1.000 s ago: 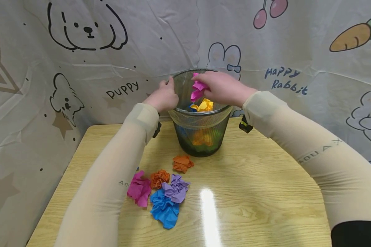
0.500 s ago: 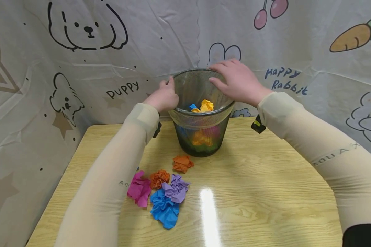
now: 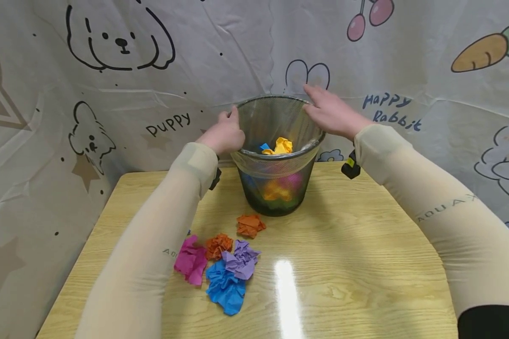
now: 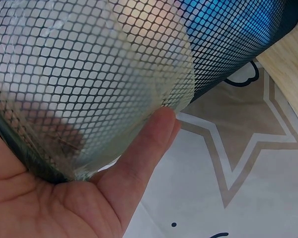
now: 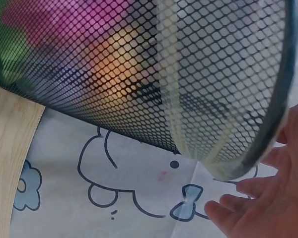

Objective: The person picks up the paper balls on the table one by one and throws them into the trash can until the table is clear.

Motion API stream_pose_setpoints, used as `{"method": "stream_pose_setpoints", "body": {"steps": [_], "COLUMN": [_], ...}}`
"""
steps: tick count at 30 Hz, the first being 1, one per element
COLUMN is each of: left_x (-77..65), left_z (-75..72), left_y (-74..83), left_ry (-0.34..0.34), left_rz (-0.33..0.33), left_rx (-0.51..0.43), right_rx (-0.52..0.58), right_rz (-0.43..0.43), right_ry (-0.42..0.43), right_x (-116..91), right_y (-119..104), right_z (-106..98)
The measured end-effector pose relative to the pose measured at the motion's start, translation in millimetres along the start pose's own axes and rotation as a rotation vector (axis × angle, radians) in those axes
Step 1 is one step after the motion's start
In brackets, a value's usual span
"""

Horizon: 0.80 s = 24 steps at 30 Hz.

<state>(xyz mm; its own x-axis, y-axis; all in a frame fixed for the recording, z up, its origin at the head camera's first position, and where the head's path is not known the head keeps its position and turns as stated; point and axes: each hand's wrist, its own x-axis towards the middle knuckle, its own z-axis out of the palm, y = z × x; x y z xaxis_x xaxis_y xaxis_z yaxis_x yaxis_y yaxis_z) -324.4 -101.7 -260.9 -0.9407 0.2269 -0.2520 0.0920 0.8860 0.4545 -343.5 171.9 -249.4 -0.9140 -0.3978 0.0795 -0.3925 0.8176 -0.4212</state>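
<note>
A black mesh wastebasket (image 3: 275, 183) with a clear liner folded over its rim stands upright at the back of the table. My left hand (image 3: 225, 133) grips its left rim; in the left wrist view the thumb (image 4: 144, 153) lies along the outside, over the liner. My right hand (image 3: 332, 112) is at the right rim, fingers extended and holding nothing; in the right wrist view the fingers (image 5: 253, 188) spread beside the rim, and whether they touch it I cannot tell. Inside the basket show yellow crumpled paper (image 3: 283, 146), a blue piece (image 3: 265, 147) and blurred pink paper (image 5: 69, 20).
On the wooden table (image 3: 365, 263), in front of the basket, lie orange paper balls (image 3: 250, 226), a purple one (image 3: 241, 259), a blue one (image 3: 226, 288) and a pink one (image 3: 191, 261), partly behind the left forearm. A printed curtain (image 3: 220, 52) hangs close behind.
My right hand has let the pink paper ball drop into the basket, then moved right to the rim with fingers extended. My left hand has stayed on the left rim.
</note>
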Motion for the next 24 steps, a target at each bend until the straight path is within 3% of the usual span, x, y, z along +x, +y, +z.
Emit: {"method": "stream_pose_setpoints", "body": {"steps": [7, 17, 24], "left_x": [0.9, 2.8, 3.1], "left_z": [0.1, -1.3, -0.2], "left_y": [-1.0, -0.2, 1.9], "left_ry": [-0.010, -0.009, 0.014], "left_rz": [0.005, 0.001, 0.025], "left_rx": [-0.004, -0.029, -0.006], "right_rx": [-0.007, -0.057, -0.006], "right_rz": [0.044, 0.079, 0.110], "right_ry": [-0.087, -0.077, -0.113], "right_x": [9, 10, 8], "right_y": [1, 1, 7], "right_z": [12, 20, 19]}}
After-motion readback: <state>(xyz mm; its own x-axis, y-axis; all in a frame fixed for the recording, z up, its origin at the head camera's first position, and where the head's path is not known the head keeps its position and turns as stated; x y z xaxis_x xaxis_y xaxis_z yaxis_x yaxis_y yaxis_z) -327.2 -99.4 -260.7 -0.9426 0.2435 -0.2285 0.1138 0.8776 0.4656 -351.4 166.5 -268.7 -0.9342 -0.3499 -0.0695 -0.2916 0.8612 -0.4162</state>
